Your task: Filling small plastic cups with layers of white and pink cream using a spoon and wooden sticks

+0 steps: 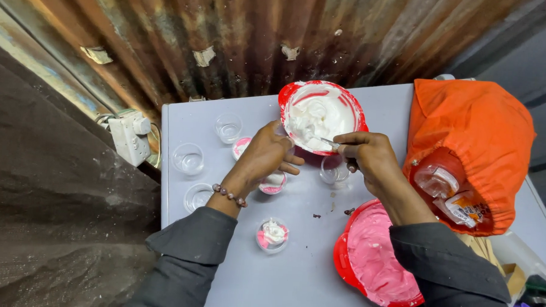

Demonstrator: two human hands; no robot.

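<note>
My left hand (267, 156) grips the near rim of a red bowl (294, 95) holding white cream, tilting it toward me over the grey table (305, 263). My right hand (369, 157) holds a spoon (329, 143) whose tip scrapes the white cream at the bowl's lower edge. A small clear cup (333, 171) stands just below the spoon, left of my right hand. Under my left hand sits a cup with pink filling (273, 182). Closer to me stands a cup with pink filling topped with white cream (272, 234).
A second red bowl with pink cream (375, 254) sits under my right forearm. Three clear cups without filling (228, 128) (188, 158) (197, 197) stand at the table's left, another pink-filled cup (242, 146) near them. An orange bag with bottles (467, 148) lies right. A white socket (130, 133) hangs left; corrugated wall behind.
</note>
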